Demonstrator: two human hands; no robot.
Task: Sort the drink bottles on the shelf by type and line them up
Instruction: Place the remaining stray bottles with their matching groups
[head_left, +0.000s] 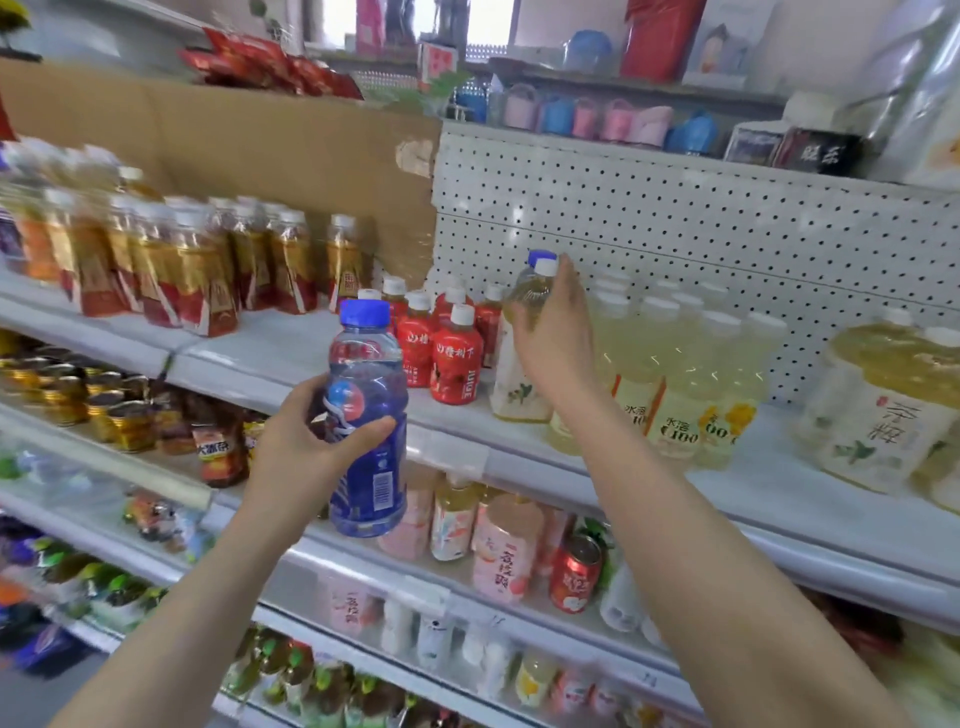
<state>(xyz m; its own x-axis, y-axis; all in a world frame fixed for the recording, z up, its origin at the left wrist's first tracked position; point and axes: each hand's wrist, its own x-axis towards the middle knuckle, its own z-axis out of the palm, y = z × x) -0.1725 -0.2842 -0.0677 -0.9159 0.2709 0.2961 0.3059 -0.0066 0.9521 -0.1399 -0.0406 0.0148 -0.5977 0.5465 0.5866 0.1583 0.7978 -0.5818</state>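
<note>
Head view: left hand (306, 441) wraps the blue bottle (366, 415), upright, off the shelf (769, 483), down-left of the right hand (556, 332). That one clasps a pale yellow bottle (519, 384), upright, with a blue cap (540, 257) peeking just behind. Between the hands, red bottles (457, 358) read "JUICE". Right of it, yellow bottles (675, 415) read "C100".

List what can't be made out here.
Head view only.
Blue-capped bottle: only its cap shows, behind the pale yellow bottle and right hand.
Blue bottle label: partly covered by the left hand.
Amber bottles, far left: labels blurred.
Rightmost pale bottle: cut by the edge.
</note>
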